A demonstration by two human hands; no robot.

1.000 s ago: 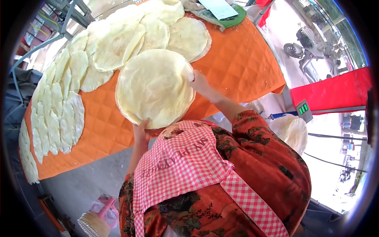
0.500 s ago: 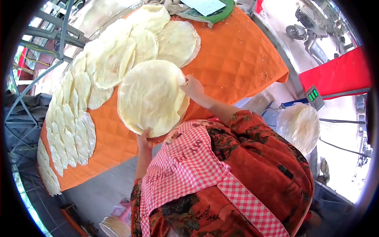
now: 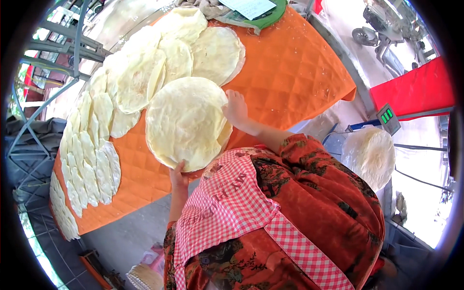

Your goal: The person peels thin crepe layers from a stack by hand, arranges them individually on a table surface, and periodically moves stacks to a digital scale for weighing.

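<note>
A thin round flatbread (image 3: pixel 186 123) lies in front of me, pale yellow and slightly wrinkled. At its lower right a second layer's edge shows from beneath. My left hand (image 3: pixel 179 175) grips the near rim, thumb on top and the other fingers under the sheet. By the right rim is my right hand (image 3: pixel 235 108), its fingers stretched forward and touching or almost touching the edge. Just beyond this sheet, another large flatbread (image 3: pixel 217 53) rests flat among several overlapping ones.
An orange quilted cloth (image 3: pixel 295 63) covers the table. Rows of overlapping flatbreads (image 3: pixel 89 154) fill its left side. At the far edge sit a green round item (image 3: pixel 273 19) and a paper sheet (image 3: pixel 250 6). A scale display (image 3: pixel 388 118) stands right, beside a pale round stack (image 3: pixel 369 157).
My right hand's fingers have loosened from a pinch on the right rim and straightened. The left hand keeps its hold. The flatbread has barely shifted.
</note>
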